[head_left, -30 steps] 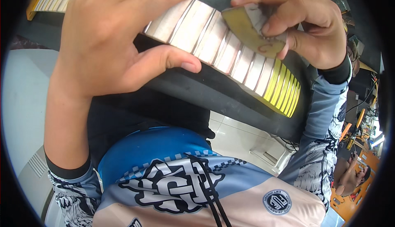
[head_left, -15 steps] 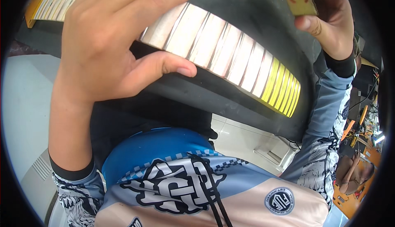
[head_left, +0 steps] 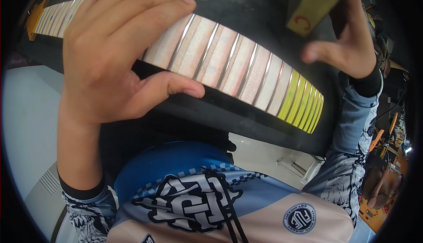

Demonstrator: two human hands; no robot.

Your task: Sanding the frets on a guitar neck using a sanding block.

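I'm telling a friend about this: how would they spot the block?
On the dark surface, a long striped strip slopes rightward to a bright yellow end. Above that in the picture, at the right hand, is the block. Unlike the long striped strip, its yellowish face bears a curved red mark.

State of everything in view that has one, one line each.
Fretted neck: pale strips between metal bars, yellow-green strips at right end
Left hand: closed around the neck, thumb along near edge
Block: at the right hand, apart from the neck, slightly blurred
Right hand: thumb off the block; fingers' grip unclear
Left sleeve: cuff up the forearm
Right sleeve: cuff at wrist
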